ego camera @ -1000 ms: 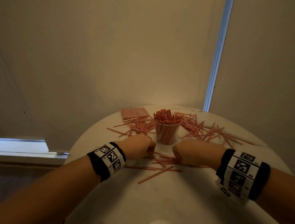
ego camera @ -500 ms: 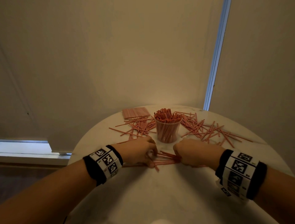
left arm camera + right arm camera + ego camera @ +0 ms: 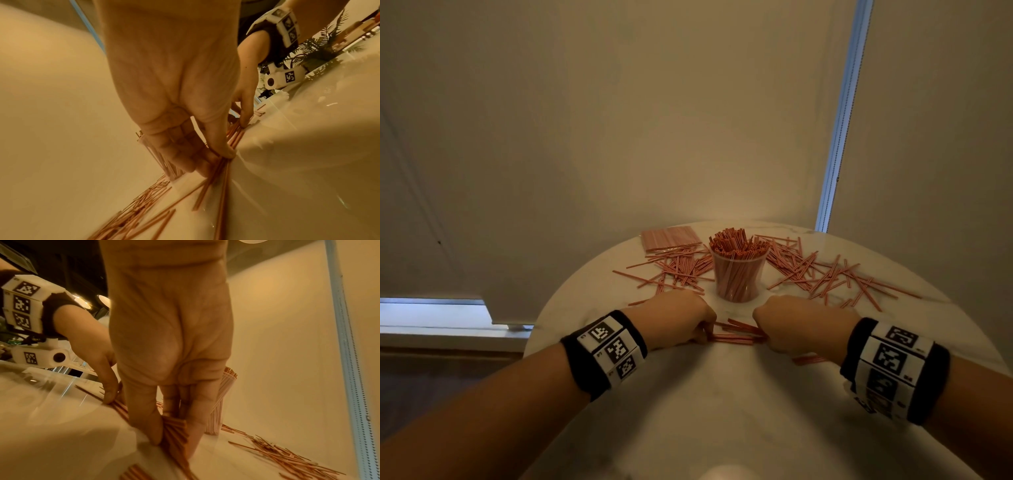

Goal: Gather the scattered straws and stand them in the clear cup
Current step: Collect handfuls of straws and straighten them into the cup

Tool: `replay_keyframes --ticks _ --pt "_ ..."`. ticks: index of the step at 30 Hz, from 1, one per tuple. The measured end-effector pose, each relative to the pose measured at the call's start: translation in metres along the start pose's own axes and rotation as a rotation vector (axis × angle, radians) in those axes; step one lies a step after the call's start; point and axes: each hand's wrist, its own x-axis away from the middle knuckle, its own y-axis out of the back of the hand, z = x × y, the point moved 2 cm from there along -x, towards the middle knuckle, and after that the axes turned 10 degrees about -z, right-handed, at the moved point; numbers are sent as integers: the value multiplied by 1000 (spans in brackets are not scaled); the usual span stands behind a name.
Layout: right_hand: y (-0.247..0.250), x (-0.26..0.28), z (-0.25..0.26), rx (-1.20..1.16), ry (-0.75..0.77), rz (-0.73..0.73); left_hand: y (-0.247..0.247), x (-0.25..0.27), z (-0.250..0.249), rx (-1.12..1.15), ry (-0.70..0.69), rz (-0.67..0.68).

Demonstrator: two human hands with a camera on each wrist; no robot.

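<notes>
My left hand (image 3: 677,317) and right hand (image 3: 796,323) pinch opposite ends of a small bundle of thin red-striped paper straws (image 3: 736,335) lying on the round white table (image 3: 722,404), at 6 o'clock of the straw-filled clear plastic cup (image 3: 738,279); loose straws at 9 & 3.

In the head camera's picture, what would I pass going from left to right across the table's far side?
Flat pack of straws → loose straws left of the cup → clear cup full of upright straws → loose straws on the right.
</notes>
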Motion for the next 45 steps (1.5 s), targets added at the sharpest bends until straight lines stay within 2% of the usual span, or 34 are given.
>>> replay_keyframes --ticks 7,11,14,17,21,27,29,31,35,39,45 --pt "4 8 2 19 26 15 -4 -1 -10 -106 -46 41" --pt "2 15 -2 -7 2 18 -3 -1 -6 -20 -9 3" --pt "3 14 -10 -90 -42 -36 1 1 1 76 67 -45" --pt "11 13 -19 -184 -74 -87 9 4 9 126 74 -95" --pt "25 14 -27 -351 -127 -108 22 11 18 344 167 -197" --pt "50 15 -32 -583 -180 -250 31 13 22 798 377 -496" --pt "58 13 -30 -639 -210 -327 33 11 15 999 450 -503" --pt "65 9 -22 -710 -233 -397 34 7 4 1112 448 -494" --pt "75 0 11 -823 -205 -473 36 -9 -20 1204 432 -584" --pt "82 -10 33 -793 -228 -508 37 -21 -25 1268 589 -707" --pt "78 -11 35 -846 -224 -438 35 -16 -13 1431 797 -766"
